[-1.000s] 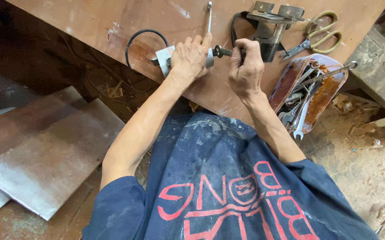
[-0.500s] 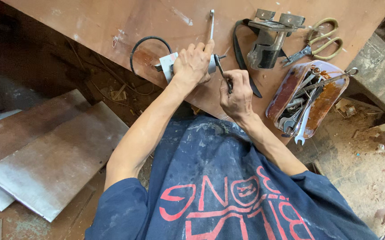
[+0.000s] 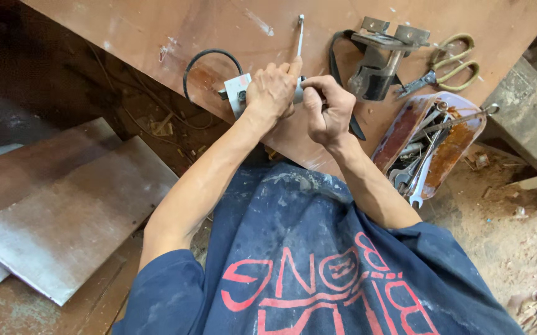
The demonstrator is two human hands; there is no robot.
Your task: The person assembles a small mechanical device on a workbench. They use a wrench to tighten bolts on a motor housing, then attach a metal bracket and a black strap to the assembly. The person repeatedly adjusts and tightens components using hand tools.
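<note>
Presently, the left hand point(image 3: 272, 93) clamps a small grey device point(image 3: 237, 93) at the near edge of the board point(image 3: 156, 37). The right hand point(image 3: 329, 110) pinches a small part touching it; the part is hidden. A black cable point(image 3: 209, 56) loops behind. Right: metal bracket point(image 3: 380, 59), scissors point(image 3: 451, 65), rusty tray point(image 3: 460, 146) of spanners. Far: thin rod point(image 3: 300, 34).
</note>
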